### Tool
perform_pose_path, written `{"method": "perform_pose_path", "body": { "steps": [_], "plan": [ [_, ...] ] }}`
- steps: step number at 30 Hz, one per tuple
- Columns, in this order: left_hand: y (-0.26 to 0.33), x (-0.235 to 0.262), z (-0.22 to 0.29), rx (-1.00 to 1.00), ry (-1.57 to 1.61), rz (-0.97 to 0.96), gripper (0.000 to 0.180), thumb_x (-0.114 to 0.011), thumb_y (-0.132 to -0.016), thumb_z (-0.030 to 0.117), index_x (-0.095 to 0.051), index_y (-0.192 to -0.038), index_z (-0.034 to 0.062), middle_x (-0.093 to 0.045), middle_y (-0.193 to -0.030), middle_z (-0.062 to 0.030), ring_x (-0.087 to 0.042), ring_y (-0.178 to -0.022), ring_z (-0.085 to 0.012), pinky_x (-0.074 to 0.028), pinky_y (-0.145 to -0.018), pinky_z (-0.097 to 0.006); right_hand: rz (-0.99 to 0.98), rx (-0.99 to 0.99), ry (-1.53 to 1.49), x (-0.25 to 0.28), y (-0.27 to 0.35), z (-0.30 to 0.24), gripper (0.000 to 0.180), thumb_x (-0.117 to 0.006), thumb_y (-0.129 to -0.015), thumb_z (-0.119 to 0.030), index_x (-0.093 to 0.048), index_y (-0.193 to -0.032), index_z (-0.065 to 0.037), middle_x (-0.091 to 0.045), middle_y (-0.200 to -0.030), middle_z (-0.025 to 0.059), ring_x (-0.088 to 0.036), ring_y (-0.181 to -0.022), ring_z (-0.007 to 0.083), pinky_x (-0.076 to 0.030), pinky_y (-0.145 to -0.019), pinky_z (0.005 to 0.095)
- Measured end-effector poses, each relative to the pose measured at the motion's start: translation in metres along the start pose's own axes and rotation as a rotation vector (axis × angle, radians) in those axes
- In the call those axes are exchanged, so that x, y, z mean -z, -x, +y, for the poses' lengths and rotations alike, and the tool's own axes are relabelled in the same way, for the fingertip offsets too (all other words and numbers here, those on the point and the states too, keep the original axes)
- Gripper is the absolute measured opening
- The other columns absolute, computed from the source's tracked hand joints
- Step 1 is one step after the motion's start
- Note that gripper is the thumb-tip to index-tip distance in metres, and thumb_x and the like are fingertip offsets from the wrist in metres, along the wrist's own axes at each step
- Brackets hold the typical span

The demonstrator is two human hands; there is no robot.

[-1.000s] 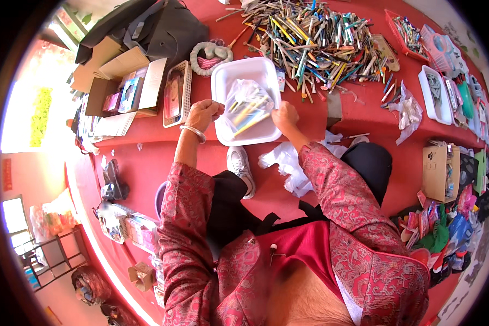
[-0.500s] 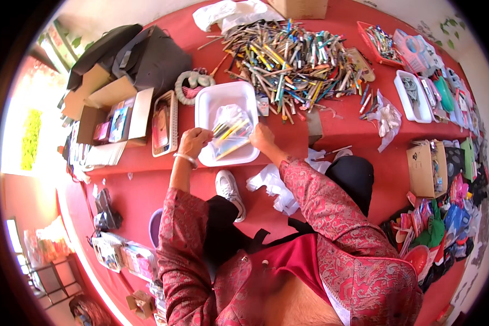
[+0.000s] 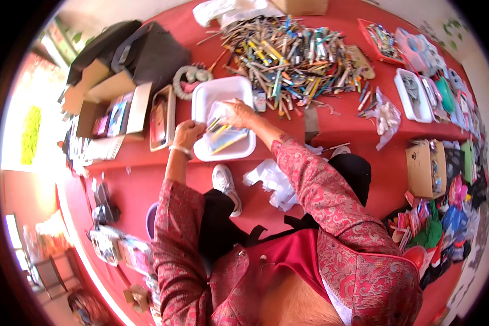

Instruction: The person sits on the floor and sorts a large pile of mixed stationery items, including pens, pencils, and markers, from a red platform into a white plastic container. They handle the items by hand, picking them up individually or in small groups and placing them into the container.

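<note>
Left hand [image 3: 189, 133] is seen at the left rim of a white tray [image 3: 205, 92], centre of frame, just above the middle; thumb and fingers are drawn together in a pinch, by which the edge of a clear plastic bag [image 3: 231, 140] appears to be held. Right hand [image 3: 238, 113] is reached across the tray from its right side, palm down, fingers bent over the upper part of the bag; whether plastic or contents are gripped cannot be told. Bag is laid inside the tray, slim yellow and dark pens [image 3: 227, 145] seen through it, slanted.

Tray is set near the front edge of a red-covered platform [image 3: 339, 120]. Behind it, upper centre, a broad heap of pens and pencils [image 3: 296, 62] is piled. To its left, a narrow beige basket [image 3: 170, 124] and an opened cardboard box [image 3: 140, 108] are lined up, a dark bag [image 3: 160, 57] behind. Upper right: a red basket [image 3: 375, 43] is filled with pens. Below centre, crumpled white plastic [image 3: 277, 182] is spread beside a pale shoe [image 3: 225, 187].
</note>
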State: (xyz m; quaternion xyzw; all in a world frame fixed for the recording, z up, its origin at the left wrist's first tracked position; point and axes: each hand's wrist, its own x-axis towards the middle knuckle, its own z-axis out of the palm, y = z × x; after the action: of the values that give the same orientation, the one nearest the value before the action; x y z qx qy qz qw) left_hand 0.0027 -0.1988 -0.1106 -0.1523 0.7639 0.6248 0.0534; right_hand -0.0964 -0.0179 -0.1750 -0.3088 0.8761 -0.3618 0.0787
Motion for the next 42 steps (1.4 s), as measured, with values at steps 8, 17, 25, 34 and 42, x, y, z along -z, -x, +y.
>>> {"method": "perform_pose_path", "body": {
  "steps": [8,17,25,34,42],
  "plan": [
    [0.007,0.002,0.008,0.103,0.208,0.16,0.018,-0.054,-0.078,0.016,-0.06,-0.081,0.0002,-0.06,-0.078,-0.0044,-0.054,-0.066,-0.01,-0.044,-0.058,-0.021,0.205,-0.201,-0.757,0.011,-0.003,0.028,0.018,-0.06,-0.076,-0.019,-0.065,-0.082,-0.003,-0.061,-0.066,0.0005,-0.052,-0.054,0.0063,-0.041,-0.049,0.021],
    [0.013,0.003,0.029,-0.064,0.63,0.335,0.019,-0.055,-0.079,0.017,-0.061,-0.087,0.0011,-0.056,-0.074,-0.0005,-0.046,-0.06,-0.0058,-0.041,-0.053,-0.021,0.245,-0.066,-1.285,0.039,0.013,0.001,0.015,-0.055,-0.081,-0.017,-0.061,-0.089,-0.006,-0.061,-0.084,0.0006,-0.053,-0.077,0.0079,-0.042,-0.073,0.024],
    [0.032,0.001,0.072,-0.514,0.609,0.326,0.021,-0.051,-0.084,0.018,-0.059,-0.094,0.0014,-0.059,-0.087,-0.005,-0.052,-0.078,-0.012,-0.042,-0.072,-0.025,0.039,0.053,-1.467,0.083,-0.003,-0.055,0.018,-0.042,-0.087,-0.013,-0.052,-0.077,-0.002,-0.058,-0.07,0.0097,-0.059,-0.073,0.0234,-0.044,-0.082,0.0379],
    [-0.009,0.006,0.037,-0.369,0.863,0.243,0.015,-0.047,-0.083,0.009,-0.057,-0.078,-0.0016,-0.053,-0.062,-0.0063,-0.048,-0.055,-0.0137,-0.041,-0.056,-0.025,0.115,-0.229,-1.556,0.061,-0.032,-0.045,0.015,-0.045,-0.085,-0.014,-0.049,-0.072,-0.006,-0.037,-0.049,-0.0017,-0.032,-0.038,0.008,-0.04,-0.048,0.0297],
    [-0.005,-0.006,0.015,-0.139,-0.306,-0.029,0.019,-0.052,-0.077,0.02,-0.063,-0.077,0.0047,-0.06,-0.076,-0.0052,-0.053,-0.072,-0.0129,-0.042,-0.068,-0.027,-0.073,-0.279,-1.275,0.001,-0.038,0.005,0.016,-0.049,-0.085,-0.021,-0.053,-0.076,-0.007,-0.043,-0.054,-0.0045,-0.039,-0.043,0.005,-0.041,-0.049,0.021]
  ]
}}
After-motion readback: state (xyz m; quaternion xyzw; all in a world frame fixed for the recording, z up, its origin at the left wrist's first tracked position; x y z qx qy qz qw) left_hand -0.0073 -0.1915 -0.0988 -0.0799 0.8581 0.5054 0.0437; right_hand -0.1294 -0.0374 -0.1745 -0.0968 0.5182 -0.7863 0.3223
